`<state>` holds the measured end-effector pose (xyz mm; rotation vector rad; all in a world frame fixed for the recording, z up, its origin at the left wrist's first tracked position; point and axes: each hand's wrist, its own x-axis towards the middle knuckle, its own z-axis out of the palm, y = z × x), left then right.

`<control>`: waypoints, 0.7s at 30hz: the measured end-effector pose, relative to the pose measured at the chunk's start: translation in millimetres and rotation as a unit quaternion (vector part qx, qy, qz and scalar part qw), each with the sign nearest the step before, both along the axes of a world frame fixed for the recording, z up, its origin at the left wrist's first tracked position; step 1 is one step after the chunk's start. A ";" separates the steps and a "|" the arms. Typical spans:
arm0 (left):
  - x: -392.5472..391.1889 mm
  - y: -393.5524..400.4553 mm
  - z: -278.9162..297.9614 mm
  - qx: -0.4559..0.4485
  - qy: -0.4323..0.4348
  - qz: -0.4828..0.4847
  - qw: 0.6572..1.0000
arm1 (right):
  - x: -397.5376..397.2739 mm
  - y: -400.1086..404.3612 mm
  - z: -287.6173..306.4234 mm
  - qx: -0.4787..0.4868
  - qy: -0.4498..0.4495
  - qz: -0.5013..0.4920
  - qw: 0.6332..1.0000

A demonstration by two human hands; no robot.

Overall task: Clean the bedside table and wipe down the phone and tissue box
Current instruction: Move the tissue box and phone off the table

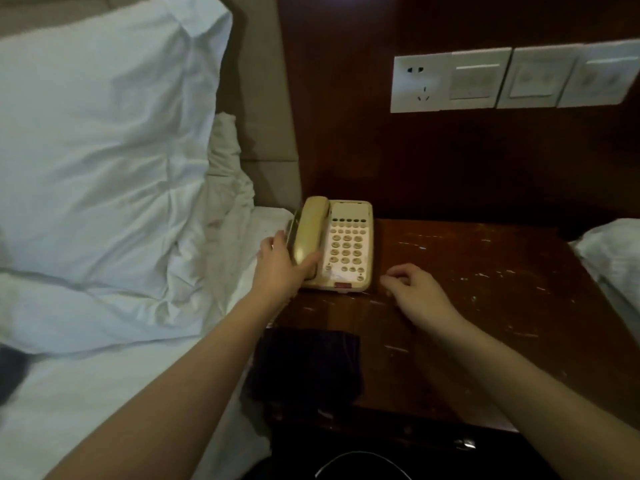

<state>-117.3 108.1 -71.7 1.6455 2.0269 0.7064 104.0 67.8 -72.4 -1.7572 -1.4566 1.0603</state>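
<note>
A cream desk phone (346, 247) with its handset on the cradle sits at the back left corner of the dark wooden bedside table (485, 306). My left hand (280, 268) grips the phone's left side, thumb across the lower end of the handset and fingers round the left edge. To the right of the phone, my right hand (415, 289) rests on the tabletop with fingers loosely curled and holds nothing. A dark folded cloth (308, 365) lies on the table's front left corner. No tissue box is in view.
A bed with white sheets and a large white pillow (104, 140) lies close on the left. A wall panel with a socket and switches (509, 77) hangs above the table. Another white pillow edge (613, 258) shows at right. The tabletop is scratched.
</note>
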 end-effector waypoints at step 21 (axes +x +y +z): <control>-34.4 39.4 19.1 -0.191 -0.194 -0.008 0.962 | -46.7 44.5 4.0 -0.058 0.239 -0.083 0.966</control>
